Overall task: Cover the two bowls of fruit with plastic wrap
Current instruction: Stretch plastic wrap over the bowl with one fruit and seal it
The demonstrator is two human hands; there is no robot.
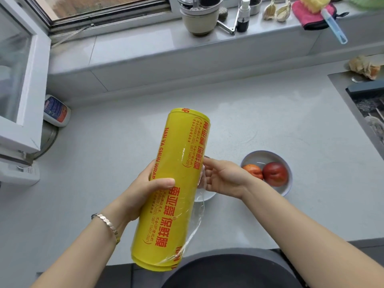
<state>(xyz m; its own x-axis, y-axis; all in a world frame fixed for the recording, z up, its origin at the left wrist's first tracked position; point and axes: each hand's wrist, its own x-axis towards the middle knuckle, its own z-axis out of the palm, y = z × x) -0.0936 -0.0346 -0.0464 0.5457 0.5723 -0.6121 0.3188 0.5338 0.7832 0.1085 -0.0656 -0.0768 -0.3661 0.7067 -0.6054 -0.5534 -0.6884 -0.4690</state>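
Note:
My left hand [145, 190] grips a big yellow roll of plastic wrap [176, 183] with red print, held above the grey counter [104, 163], its far end pointing away from me. My right hand [222, 176] is at the roll's right side, fingers pinching the loose clear film edge [195, 231] that trails down toward the near end. A white bowl [284, 188] with two red-orange fruits [274, 173] stands right of my right hand. A second white bowl [204, 197] shows only as a rim below my right hand, its contents hidden.
A sink [365, 104] lies at the right edge. A white bottle [56, 111] lies at the back left beside an open window frame. The window ledge holds a pot [199, 17], a spray bottle, garlic, a pink cloth and a brush. A dark round object [228, 273] sits below.

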